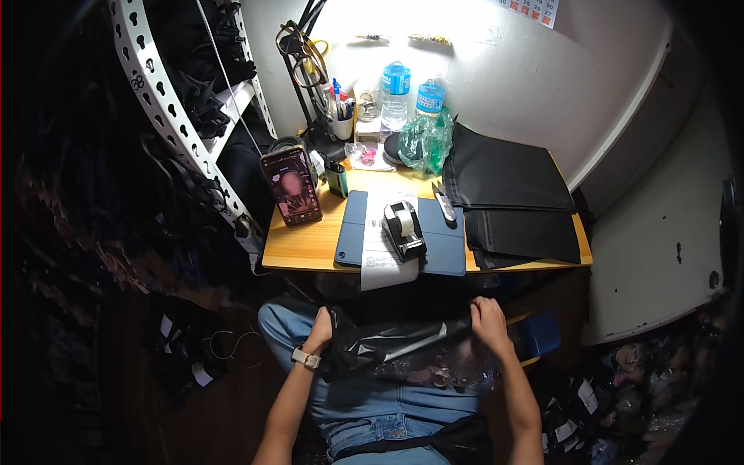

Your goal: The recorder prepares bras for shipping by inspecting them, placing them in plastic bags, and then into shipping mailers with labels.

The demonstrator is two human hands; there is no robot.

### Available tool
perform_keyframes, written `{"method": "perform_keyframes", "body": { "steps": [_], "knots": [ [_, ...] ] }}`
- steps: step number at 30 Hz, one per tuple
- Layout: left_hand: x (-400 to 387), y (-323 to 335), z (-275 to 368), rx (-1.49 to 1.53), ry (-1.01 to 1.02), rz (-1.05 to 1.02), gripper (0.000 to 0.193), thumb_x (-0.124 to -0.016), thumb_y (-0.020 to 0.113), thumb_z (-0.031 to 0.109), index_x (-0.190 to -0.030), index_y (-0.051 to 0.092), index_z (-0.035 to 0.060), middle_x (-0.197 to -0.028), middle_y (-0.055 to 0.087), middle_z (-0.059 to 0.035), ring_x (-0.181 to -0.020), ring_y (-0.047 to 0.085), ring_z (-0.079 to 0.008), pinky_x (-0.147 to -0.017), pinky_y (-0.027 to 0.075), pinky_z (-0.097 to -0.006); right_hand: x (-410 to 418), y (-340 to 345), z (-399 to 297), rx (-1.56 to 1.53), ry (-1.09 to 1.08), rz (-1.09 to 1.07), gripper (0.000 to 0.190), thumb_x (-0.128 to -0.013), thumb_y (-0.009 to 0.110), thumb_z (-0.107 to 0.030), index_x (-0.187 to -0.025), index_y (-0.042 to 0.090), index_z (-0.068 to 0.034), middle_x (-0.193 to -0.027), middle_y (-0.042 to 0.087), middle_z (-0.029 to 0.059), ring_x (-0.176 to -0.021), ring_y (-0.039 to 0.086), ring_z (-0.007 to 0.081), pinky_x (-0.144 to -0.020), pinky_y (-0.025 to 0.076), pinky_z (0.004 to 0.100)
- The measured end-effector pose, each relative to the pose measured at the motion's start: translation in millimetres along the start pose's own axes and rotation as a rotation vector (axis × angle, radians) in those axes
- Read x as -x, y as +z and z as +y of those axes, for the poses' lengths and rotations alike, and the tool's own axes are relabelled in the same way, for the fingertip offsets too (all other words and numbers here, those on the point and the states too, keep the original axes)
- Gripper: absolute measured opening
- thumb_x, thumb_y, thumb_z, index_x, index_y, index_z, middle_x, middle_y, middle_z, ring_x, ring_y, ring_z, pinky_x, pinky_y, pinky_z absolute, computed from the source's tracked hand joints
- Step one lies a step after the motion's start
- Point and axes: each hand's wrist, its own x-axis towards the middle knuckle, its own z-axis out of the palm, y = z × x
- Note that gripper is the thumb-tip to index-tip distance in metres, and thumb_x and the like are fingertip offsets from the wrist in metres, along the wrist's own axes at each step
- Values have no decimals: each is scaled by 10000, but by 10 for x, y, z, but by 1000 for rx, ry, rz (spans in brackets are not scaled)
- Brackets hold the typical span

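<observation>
A glossy black plastic bag [386, 343] stretches across my lap, between my hands. My left hand [321, 330], with a watch [306, 357] at the wrist, grips its left end. At the other end, my right hand [490, 321] holds the bag's upper right corner with bent fingers. Clear plastic packaging [439, 375] with something pinkish in it lies against the lower part of the bag; whether it is inside or beneath cannot be made out. On the table ahead, a black tape dispenser [405, 232] weighs down a printed paper strip [381, 270] on a blue tablet case [446, 253].
Snips [444, 206] lie beside stacked black plastic mailers [511, 174] on the wooden table [279, 253]. A phone [292, 186] leans upright at left. Behind stand water bottles [396, 99] and a green plastic bag [427, 145]. Metal shelving [168, 110] borders the left; wrapped parcels [587, 398] crowd the right floor.
</observation>
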Motion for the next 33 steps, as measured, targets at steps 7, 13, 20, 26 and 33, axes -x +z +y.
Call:
{"method": "perform_keyframes", "body": {
  "steps": [7,13,20,26,33],
  "knots": [
    [106,456,412,699,-210,733,53,-718,541,-57,-763,558,-36,-749,574,-42,-640,526,-115,-536,432,-273,-389,921,596,-46,-4,-542,478,-835,482,-446,-979,610,-9,-1000,580,248,-940,557,372,-822,437,406],
    [-22,707,579,-74,-83,783,111,-660,490,-79,-763,530,-68,-802,562,-166,-763,554,-240,-717,440,-325,-385,405,255,20,220,-1045,812,-699,507,-698,-1112,568,-1,-1109,556,241,-1036,534,346,-894,416,358],
    [158,488,954,-724,-10,117,236,-644,555,-21,-860,499,-97,-1148,419,-307,-932,490,-460,-822,422,-468,-216,-606,763,-624,142,-1127,635,-773,631,-461,-1148,501,35,-1009,573,88,-945,511,141,-829,418,275],
    [437,647,972,-639,33,-249,280,-658,550,-12,-917,459,-70,-1348,149,-359,-1079,417,-455,-905,392,-408,611,-1130,855,-1444,405,-1003,597,-863,551,-195,-1336,239,-7,-1274,430,130,-1174,435,195,-970,353,318],
    [725,1209,1110,-295,130,-399,695,-666,567,-26,-1302,288,-21,-1396,-2,-313,-1112,379,-479,-916,405,-407,1177,-834,616,-1708,676,-1030,573,-876,506,-128,-1356,212,-20,-1304,403,130,-1192,417,199,-1006,329,334]
  ]
}}
